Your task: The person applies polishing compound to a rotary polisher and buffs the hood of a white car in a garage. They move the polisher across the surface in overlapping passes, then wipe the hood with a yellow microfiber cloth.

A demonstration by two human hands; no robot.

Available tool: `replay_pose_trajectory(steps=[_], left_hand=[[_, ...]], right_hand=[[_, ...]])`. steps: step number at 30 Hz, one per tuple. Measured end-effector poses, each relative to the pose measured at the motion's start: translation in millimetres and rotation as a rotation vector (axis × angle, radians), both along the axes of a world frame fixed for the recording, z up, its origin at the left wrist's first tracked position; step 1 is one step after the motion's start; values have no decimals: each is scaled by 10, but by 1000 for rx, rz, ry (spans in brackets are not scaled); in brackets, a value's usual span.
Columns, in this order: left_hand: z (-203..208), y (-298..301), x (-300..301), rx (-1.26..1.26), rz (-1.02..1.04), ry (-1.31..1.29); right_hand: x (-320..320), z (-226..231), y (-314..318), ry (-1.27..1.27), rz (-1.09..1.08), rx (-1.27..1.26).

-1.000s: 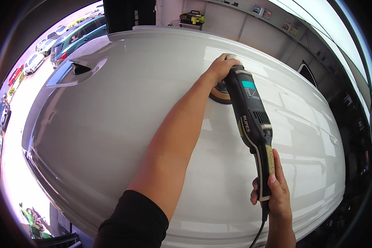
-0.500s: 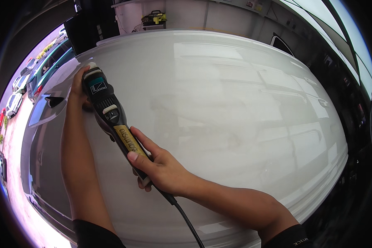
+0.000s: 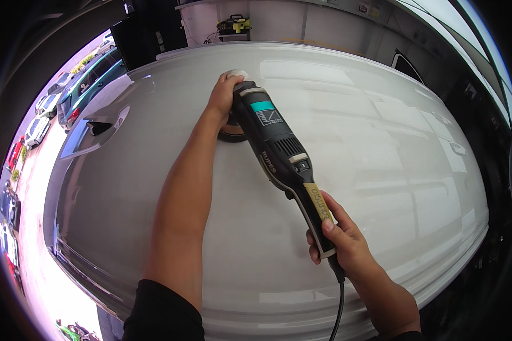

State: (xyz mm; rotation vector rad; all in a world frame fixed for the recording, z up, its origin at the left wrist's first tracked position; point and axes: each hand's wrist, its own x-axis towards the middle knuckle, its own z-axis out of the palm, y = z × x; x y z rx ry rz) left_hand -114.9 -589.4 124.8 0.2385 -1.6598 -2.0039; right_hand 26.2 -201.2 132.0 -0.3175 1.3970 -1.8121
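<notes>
A black corded car polisher lies slantwise over the white car roof, its round pad down against the paint. My left hand is closed round the polisher's head at the far end, beside a white cap or cloth; most of its fingers are hidden. My right hand wraps the rear handle, over a strip of yellow tape. From the handle's end a black power cord hangs toward the lower edge.
A dark shark-fin antenna stands on the roof at left. Outside at far left are parked cars. A yellow-green and black machine sits by the back wall. A dark strip with clutter runs along the right.
Both hands have carried the polisher to the right across the roof, from near the antenna toward the middle. The view has also shifted a little. The grip of both hands stays the same.
</notes>
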Motion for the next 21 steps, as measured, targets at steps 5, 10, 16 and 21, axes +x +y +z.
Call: replay_pose_trajectory(steps=[5,10,16,21], left_hand=[[202,1589,-487,-237,-133,-112],[234,2147,-397,-274,-191,-210],[-14,1240,-328,-89,-132,9],[-46,-349,427,-4,0,22]], right_hand=[[417,-239,925,60,-437,-112],[663,-362,1220,52,-553,-33],[538,-213,671,119,-318,-18],[418,-49,-358,19,54,-1]])
